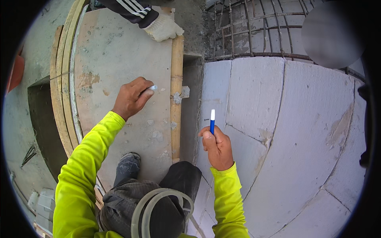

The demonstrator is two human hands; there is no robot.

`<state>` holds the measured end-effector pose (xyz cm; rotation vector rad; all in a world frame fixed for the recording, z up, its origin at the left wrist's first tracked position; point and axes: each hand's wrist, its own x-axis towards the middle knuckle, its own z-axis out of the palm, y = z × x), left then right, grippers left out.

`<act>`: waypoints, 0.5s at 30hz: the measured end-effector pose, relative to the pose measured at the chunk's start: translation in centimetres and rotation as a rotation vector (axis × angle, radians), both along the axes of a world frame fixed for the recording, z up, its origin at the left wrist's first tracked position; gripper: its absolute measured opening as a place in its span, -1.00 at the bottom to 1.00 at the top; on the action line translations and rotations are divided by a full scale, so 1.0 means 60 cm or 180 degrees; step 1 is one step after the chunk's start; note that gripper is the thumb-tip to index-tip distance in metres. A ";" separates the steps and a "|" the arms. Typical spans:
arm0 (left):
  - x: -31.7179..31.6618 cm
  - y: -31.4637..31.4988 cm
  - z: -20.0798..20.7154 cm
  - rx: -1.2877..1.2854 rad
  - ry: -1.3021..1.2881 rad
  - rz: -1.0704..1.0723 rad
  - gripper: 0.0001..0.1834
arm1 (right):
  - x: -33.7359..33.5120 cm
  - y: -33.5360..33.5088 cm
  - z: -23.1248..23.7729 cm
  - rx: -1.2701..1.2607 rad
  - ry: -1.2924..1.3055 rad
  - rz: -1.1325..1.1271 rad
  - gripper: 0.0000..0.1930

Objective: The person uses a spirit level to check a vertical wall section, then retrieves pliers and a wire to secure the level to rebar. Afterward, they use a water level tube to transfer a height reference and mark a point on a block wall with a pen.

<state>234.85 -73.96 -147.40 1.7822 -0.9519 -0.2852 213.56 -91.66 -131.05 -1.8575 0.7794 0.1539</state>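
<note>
My right hand (217, 147) is closed round a blue marker pen (212, 125), which points up with its white end at the top. It hovers over the pale block surface. In my left hand (135, 95), a small whitish, cap-like piece (153, 87) is pinched between thumb and fingers, above the worn board (127, 55). Two loops of clear hose (143, 214) hang across my lap. A small dark nail (206, 119) shows on the blocks just left of the marker.
Another person's gloved hand (163, 28) rests at the top of a bamboo pole (176, 79) along the board's edge. A gap (191, 111) separates board and white blocks (301, 119). Rebar mesh (258, 27) stands beyond. Timber strips (63, 87) edge an opening (43, 123) at left.
</note>
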 end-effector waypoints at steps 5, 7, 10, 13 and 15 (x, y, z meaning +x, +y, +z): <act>-0.091 -0.026 0.121 -0.0379 0.0235 -0.0713 -0.79 | -0.028 0.010 0.030 -0.0053 -0.0273 0.0334 -0.71; -0.109 -0.028 0.154 -0.0342 0.0466 -0.0887 -0.80 | -0.037 0.020 0.039 0.0156 -0.1360 -0.0465 -0.71; -0.123 -0.025 0.187 -0.0334 0.0443 -0.1142 -0.80 | -0.046 0.032 0.049 0.0470 -0.2450 -0.1235 -0.71; -0.132 -0.025 0.208 -0.0280 0.0504 -0.1245 -0.83 | -0.044 0.046 0.048 0.0193 -0.2712 -0.1372 -0.76; -0.134 -0.025 0.218 -0.0316 0.0427 -0.1324 -0.83 | -0.042 0.055 0.045 -0.0079 -0.2667 -0.1266 -0.74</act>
